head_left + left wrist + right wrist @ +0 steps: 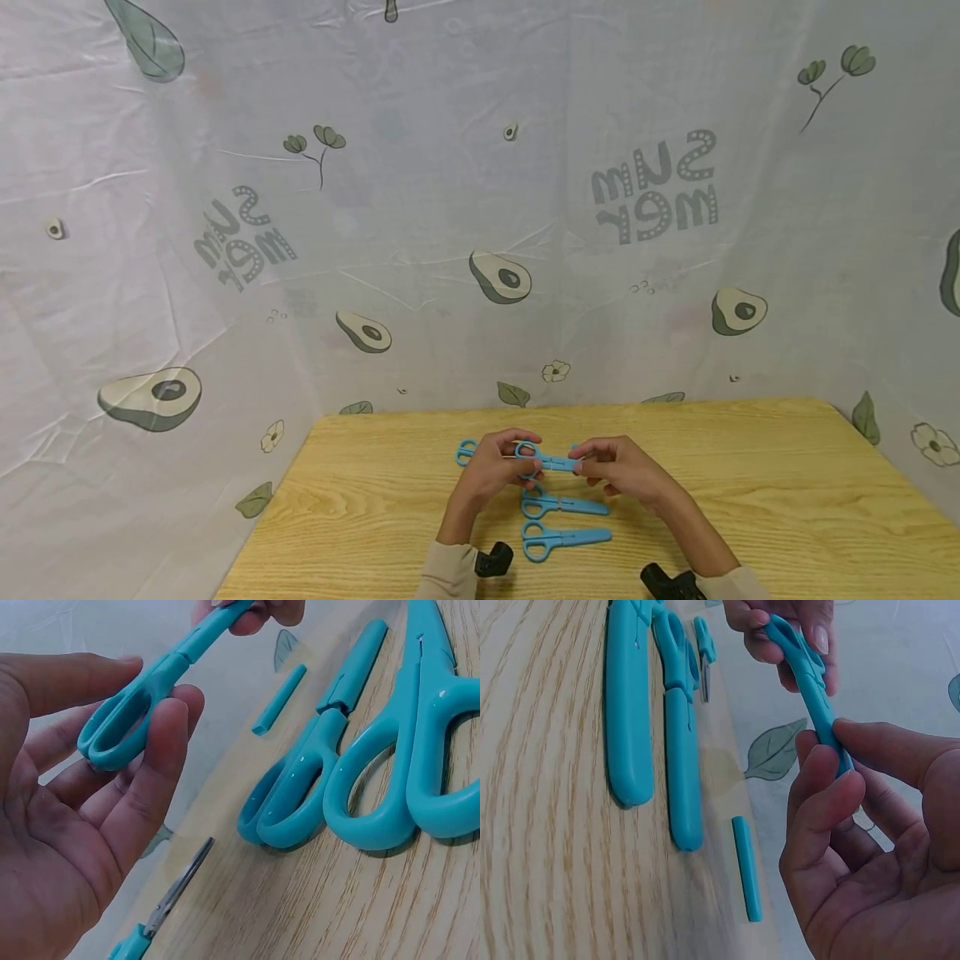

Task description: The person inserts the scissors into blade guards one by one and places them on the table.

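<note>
Both hands hold one pair of blue scissors (553, 462) up over the table, its blades inside a blue cover (821, 720). My left hand (493, 465) grips the scissors by the finger loops (124, 724), thumb on one side and fingertips on the other. At the far end, my right hand (626, 473) pinches the cover between thumb and fingers. Below the hands lie two more covered scissors, a nearer pair (577, 537) and a farther pair (579, 505). Beyond them is an uncovered pair (172, 892) with bare metal blades, plus a loose blue cover (280, 700).
The wooden table (360, 500) ends at a pale hanging cloth (420, 208) printed with avocados and leaves, which also runs along both sides. Black wrist-worn devices (493, 560) sit by the sleeves.
</note>
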`<state>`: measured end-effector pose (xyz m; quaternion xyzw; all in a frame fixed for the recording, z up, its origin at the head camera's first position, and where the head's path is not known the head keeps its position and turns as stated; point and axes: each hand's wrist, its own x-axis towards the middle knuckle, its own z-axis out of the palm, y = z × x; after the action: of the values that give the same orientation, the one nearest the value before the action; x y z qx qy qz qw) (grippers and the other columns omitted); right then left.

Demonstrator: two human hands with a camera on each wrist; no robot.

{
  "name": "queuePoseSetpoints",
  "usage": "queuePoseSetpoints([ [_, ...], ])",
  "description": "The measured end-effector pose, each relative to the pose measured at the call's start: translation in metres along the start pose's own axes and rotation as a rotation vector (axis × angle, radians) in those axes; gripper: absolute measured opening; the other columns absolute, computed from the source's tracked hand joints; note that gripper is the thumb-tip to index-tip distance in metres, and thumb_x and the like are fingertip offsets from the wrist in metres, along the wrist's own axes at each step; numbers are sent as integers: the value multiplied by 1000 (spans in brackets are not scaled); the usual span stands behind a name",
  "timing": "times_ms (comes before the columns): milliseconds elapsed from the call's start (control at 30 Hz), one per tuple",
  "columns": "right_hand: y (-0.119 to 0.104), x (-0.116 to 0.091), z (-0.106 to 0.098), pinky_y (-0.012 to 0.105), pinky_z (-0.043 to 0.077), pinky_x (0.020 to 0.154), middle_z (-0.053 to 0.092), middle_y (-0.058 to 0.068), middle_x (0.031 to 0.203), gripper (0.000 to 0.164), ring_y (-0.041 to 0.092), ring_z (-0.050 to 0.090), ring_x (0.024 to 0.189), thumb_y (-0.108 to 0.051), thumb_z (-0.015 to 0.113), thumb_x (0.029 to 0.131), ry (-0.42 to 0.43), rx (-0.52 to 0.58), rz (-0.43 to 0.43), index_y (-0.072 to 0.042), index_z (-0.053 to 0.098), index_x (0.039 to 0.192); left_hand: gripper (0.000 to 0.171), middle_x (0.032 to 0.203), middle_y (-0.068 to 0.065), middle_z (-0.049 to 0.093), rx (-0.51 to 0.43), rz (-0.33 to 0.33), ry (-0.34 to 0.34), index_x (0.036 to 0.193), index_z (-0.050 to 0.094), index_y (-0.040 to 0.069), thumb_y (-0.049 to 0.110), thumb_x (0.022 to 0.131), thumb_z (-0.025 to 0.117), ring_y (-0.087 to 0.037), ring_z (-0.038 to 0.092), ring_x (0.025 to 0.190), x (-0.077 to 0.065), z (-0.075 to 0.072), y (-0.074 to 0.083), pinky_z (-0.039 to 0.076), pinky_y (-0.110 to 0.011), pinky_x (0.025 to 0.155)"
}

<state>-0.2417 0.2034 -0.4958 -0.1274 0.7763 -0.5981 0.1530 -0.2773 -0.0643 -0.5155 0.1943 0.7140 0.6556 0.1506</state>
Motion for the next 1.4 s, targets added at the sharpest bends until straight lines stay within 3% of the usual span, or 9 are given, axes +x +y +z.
queuePoseSetpoints([
  [200, 3, 0, -2, 31, 53, 65, 74, 5, 103, 35, 22, 64, 89, -18, 66, 108, 1, 9, 11, 7, 67, 133, 42, 101, -14, 76, 1, -4, 6, 144, 62, -5, 6, 104, 70, -50, 76, 102, 0, -1, -1, 69, -43, 81],
  [467, 15, 0, -4, 30, 51, 63, 73, 10, 105, 34, 21, 63, 88, -16, 66, 108, 15, -4, 25, 8, 67, 133, 43, 110, -15, 74, 29, -39, 34, 143, 63, -5, 8, 103, 72, -26, 78, 96, -1, -1, -5, 69, -42, 83],
  [667, 22, 1, -3, 31, 54, 64, 74, 12, 108, 33, 21, 64, 89, -16, 68, 106, 36, -41, 23, 7, 69, 129, 45, 117, -20, 74, 35, -47, 32, 143, 61, -8, 12, 104, 72, -35, 79, 102, -3, -2, -7, 68, -43, 85],
  [933, 30, 2, -2, 29, 52, 63, 72, 8, 100, 33, 18, 59, 81, -14, 67, 106, 19, -19, 31, 9, 68, 129, 42, 113, -12, 76, 47, -75, 48, 140, 64, -6, 14, 105, 71, -29, 80, 99, -2, -3, -15, 68, -38, 83],
  [1167, 31, 3, 0, 29, 52, 63, 70, 9, 91, 29, 18, 60, 78, -10, 65, 107, 20, -19, 30, 11, 68, 127, 40, 113, -13, 77, 58, -89, 51, 140, 64, -5, 15, 106, 69, -31, 79, 101, -2, -2, -15, 68, -38, 83],
  [1400, 27, 1, 0, 31, 57, 60, 75, 10, 95, 26, 19, 72, 76, -9, 70, 103, 115, -117, 58, 8, 71, 122, 37, 127, -23, 71, 105, -48, 88, 138, 65, -8, 11, 105, 68, -33, 75, 109, -3, -3, -11, 67, -44, 88],
])
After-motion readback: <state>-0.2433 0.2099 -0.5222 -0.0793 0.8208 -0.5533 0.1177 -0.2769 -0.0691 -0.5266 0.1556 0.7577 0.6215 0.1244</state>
